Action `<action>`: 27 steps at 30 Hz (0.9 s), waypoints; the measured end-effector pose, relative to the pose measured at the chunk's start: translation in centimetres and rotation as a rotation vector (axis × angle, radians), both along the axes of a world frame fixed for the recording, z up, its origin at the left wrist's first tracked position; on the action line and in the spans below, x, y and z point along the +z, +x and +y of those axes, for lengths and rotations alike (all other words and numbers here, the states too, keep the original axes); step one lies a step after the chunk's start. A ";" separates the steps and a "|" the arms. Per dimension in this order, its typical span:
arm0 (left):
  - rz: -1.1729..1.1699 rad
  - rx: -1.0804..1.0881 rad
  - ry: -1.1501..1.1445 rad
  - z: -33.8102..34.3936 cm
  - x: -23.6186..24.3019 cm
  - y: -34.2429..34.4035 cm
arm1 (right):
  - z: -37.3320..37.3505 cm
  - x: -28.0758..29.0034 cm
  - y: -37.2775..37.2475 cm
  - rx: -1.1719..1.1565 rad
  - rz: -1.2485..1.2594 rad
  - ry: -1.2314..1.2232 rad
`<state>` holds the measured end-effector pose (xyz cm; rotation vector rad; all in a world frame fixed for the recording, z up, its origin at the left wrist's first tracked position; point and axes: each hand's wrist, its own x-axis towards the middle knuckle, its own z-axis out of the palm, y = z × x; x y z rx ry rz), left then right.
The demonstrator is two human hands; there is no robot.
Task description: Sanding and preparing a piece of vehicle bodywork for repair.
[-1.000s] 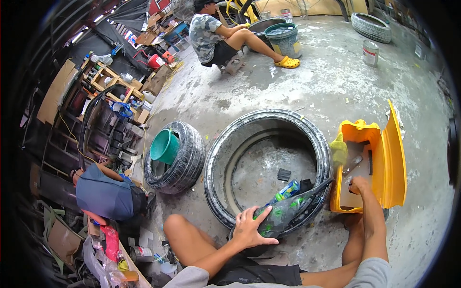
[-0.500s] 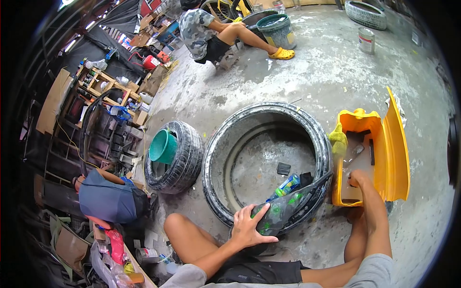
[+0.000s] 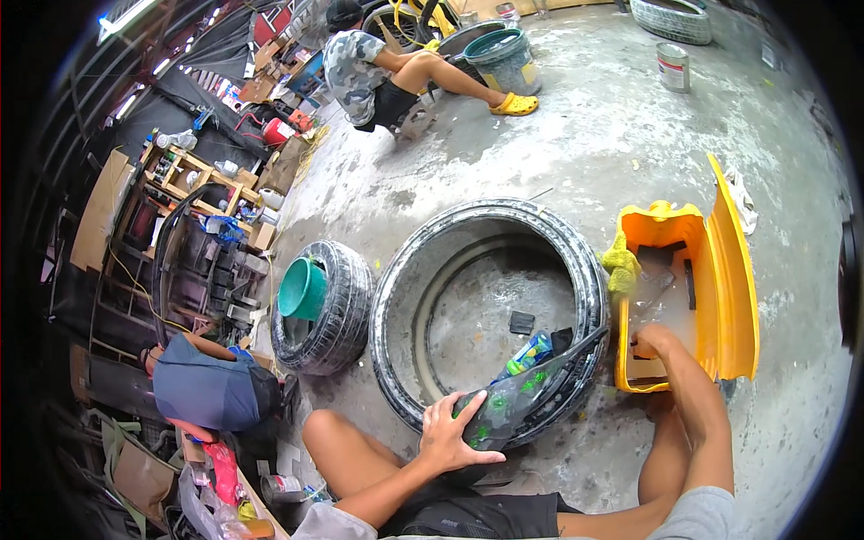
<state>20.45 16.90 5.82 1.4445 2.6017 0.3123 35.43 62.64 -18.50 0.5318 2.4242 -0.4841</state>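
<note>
Dark grey, green-splotched, curved flexible sheet (image 3: 515,407) lay just ahead of and under the left grip (image 3: 447,439), its long axis slanting away from that hand to the far right. Its narrow, pointed end aimed away from the left grip, over the near right side of a large black tyre (image 3: 385,315) smeared with white. The left grip was spread, fingers and thumb apart on the sheet's near end. The right grip (image 3: 657,342) was curled inside a cut-open yellow plastic container (image 3: 736,297); whether it pinched anything, I could not tell. A fuzzy yellow-green cloth or glove (image 3: 621,264) hung ahead and left of the right grip, on the container's edge.

Patchy grey concrete floor (image 3: 558,135) spread beyond both grips. Ahead and left of the left grip, a green plastic bucket (image 3: 301,290) sat in a smaller black tyre (image 3: 351,315). Far ahead, a person in a camouflage shirt (image 3: 355,76) sat low; cluttered wooden shelving (image 3: 198,180) stood far to the left.
</note>
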 end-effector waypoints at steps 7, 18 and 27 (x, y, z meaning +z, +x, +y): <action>-0.020 0.001 -0.050 0.2 -0.2 -0.2 | 0.2 1.5 -0.3 -0.053 -0.117 -0.030; -0.001 -0.001 -0.028 -0.3 -0.1 -0.1 | -0.2 1.7 -0.6 -0.038 -0.086 -0.052; -0.143 0.005 -0.046 0.2 -1.5 -0.2 | 0.6 -2.6 2.5 -0.008 -0.130 0.112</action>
